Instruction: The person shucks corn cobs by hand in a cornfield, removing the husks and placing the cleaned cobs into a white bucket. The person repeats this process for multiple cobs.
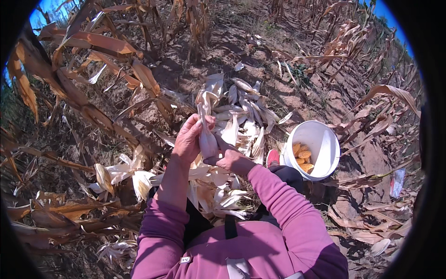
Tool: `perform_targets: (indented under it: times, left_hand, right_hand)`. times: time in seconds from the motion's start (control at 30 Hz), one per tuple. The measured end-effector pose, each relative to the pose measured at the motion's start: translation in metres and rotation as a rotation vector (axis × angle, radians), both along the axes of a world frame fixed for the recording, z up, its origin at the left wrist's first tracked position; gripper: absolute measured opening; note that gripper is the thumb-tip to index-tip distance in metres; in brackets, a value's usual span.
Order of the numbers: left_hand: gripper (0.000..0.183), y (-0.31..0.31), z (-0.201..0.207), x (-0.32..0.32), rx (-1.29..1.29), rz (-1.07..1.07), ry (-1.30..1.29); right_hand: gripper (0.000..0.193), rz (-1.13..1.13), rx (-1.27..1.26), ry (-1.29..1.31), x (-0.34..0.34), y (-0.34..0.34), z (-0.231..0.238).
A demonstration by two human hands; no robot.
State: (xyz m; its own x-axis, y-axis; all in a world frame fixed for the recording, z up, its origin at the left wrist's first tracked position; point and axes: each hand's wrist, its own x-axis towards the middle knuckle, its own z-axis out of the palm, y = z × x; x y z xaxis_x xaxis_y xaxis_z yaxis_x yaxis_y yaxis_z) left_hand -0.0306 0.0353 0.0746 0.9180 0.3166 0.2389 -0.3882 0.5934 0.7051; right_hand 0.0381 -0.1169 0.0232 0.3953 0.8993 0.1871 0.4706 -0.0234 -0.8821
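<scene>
An ear of corn (208, 142) in its pale dry husk is held upright between my two hands, in front of my chest. My left hand (189, 137) closes around its upper part, fingers pinching the husk near the tip. At the ear's lower right, my right hand (228, 159) grips its base, thumb against the husk. The kernels are hidden by the husk. Just beyond my hands lies a heap of husks and unhusked ears (248, 107). More loose husks (218, 193) spread on the ground between my legs.
A white bucket (326, 151) holding several husked orange corn cobs (304, 157) stands to my right, beside my red shoe (273, 157). Dry corn stalks (79, 95) lean in on the left. Peeled husks (134, 174) lie left of my knee. A small wrapper (397, 182) lies at far right.
</scene>
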Motion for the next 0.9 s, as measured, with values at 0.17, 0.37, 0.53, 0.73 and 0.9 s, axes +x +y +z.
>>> perform_targets:
  times: [0.17,0.37,0.53,0.73,0.9]
  left_hand:
    - [0.026,-0.002,0.001,0.005,0.139,0.086,0.201]
    - [0.020,-0.006,-0.004,0.009,1.048,0.343,0.481]
    - [0.018,-0.019,-0.014,0.017,1.171,0.448,0.374]
    - [0.016,-0.033,-0.024,0.033,1.265,0.427,0.468]
    - [0.016,-0.029,-0.047,0.049,1.034,0.421,0.549]
  right_hand:
    - [0.021,0.008,-0.081,-0.273,0.016,0.009,-0.076]
    - [0.070,-0.186,-0.101,-0.026,0.017,-0.006,0.023]
    - [0.075,-0.236,-0.140,0.191,0.019,-0.017,0.004]
    - [0.072,-0.266,-0.183,0.251,0.026,-0.021,-0.023]
    - [0.073,-0.196,-0.024,0.374,0.037,-0.031,-0.031]
